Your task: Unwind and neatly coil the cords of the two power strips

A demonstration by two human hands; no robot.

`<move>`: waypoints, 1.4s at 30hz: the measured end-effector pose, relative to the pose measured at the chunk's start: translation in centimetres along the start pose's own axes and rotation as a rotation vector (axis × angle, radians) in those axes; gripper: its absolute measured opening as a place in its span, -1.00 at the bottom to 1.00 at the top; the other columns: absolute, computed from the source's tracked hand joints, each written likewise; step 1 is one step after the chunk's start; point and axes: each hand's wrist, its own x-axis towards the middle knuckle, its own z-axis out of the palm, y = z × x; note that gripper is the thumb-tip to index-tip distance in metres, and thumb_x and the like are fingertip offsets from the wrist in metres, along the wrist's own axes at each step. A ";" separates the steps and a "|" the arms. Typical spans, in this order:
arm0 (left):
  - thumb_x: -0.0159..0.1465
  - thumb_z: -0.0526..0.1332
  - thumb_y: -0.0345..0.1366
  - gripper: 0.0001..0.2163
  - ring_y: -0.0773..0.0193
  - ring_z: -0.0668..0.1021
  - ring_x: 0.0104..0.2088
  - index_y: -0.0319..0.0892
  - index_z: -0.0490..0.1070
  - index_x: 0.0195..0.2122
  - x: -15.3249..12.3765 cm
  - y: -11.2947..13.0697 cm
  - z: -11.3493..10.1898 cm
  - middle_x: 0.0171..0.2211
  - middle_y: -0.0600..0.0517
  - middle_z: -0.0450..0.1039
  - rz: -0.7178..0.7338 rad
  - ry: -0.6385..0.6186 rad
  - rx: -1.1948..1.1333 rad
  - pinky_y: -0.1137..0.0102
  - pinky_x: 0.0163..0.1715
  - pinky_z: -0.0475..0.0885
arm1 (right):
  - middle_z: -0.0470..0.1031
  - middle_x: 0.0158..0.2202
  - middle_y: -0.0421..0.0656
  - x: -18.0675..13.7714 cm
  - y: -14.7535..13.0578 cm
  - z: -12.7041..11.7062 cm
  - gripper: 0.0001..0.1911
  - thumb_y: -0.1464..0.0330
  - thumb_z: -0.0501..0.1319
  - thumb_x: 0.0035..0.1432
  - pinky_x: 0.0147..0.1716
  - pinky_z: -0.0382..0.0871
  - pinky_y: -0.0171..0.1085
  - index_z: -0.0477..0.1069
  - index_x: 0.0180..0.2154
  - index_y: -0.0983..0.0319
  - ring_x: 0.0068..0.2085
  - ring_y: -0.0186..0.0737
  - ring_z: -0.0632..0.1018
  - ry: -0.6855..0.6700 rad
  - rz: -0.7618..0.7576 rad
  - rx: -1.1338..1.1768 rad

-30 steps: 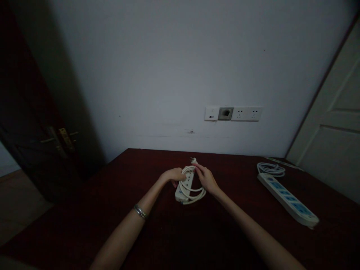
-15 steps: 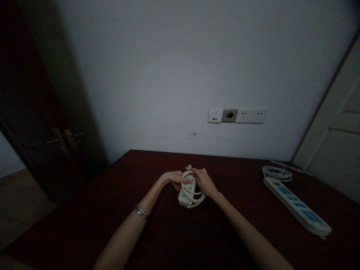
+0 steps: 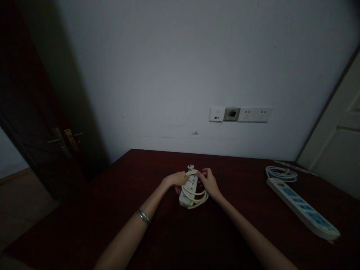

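Strip [image 3: 188,190], small and white, lies on the dark red table [image 3: 242,180] between the two hands, with its far end pointing at the wall. Its cord [image 3: 198,196] is wound around it in loose loops, and the plug [image 3: 191,167] sticks up at the far end. The left hand [image 3: 177,179] comes in from the left and is closed on the strip's far end, thumb on top. The right hand [image 3: 209,182] sits against the strip's right side, its fingers curled shut on the cord loops near the plug. A bracelet [image 3: 143,216] circles the left wrist. Well off to the right lies a long strip [image 3: 302,208] with its own coil [image 3: 281,173] at its far end. Sockets [image 3: 240,114] sit in the wall above the table.
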 end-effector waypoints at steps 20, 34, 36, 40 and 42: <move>0.22 0.02 -0.36 -0.69 0.18 0.52 -0.15 -0.22 0.36 -0.03 0.1 0.7 0.4 -0.16 -0.11 0.49 0.385 0.198 0.487 0.39 -0.14 0.34 | 0.37 -0.61 -0.32 -3.6 0.2 1.7 -0.52 0.22 0.30 -0.33 -0.59 0.32 -0.33 0.25 -0.31 0.26 -0.61 -0.32 0.42 -0.010 0.268 0.436; 0.16 0.13 -0.27 -0.83 0.28 0.49 -0.51 -0.26 0.43 -0.43 0.2 1.2 0.5 -0.58 0.02 0.44 0.262 0.191 0.176 0.46 -0.47 0.32 | 0.35 -0.72 -0.33 -3.2 -0.5 0.4 -0.72 0.52 0.26 -0.36 -0.65 0.25 -0.37 0.25 -0.49 0.24 -0.68 -0.30 0.40 -0.084 0.319 0.224; 0.16 0.11 -0.23 -0.77 0.34 0.40 -0.66 -0.25 0.36 -0.55 0.3 1.3 0.5 -0.74 0.09 0.31 0.206 0.145 0.122 0.49 -0.60 0.26 | 0.34 -0.73 -0.32 -3.2 -0.4 0.4 -0.80 0.44 0.27 -0.28 -0.66 0.24 -0.38 0.25 -0.53 0.24 -0.69 -0.33 0.39 -0.082 0.323 0.251; 0.13 0.15 -0.08 -0.67 0.43 0.30 -0.75 -0.20 0.21 -0.62 0.0 1.6 0.1 -0.78 0.16 0.20 0.214 0.019 -0.084 0.51 -0.68 0.20 | 0.37 -0.69 -0.25 -3.1 -0.8 0.2 -0.79 0.35 0.31 -0.22 -0.62 0.28 -0.41 0.29 -0.57 0.27 -0.65 -0.38 0.40 -0.117 0.329 0.349; 0.08 0.20 -0.02 -0.65 0.46 0.27 -0.75 -0.20 0.21 -0.58 -0.4 1.8 0.0 -0.76 0.20 0.19 0.235 -0.023 -0.199 0.52 -0.70 0.19 | 0.45 -0.59 -0.22 -2.9 -1.6 -0.3 -0.75 0.35 0.35 -0.25 -0.54 0.34 -0.42 0.35 -0.48 0.29 -0.58 -0.39 0.45 -0.137 0.332 0.411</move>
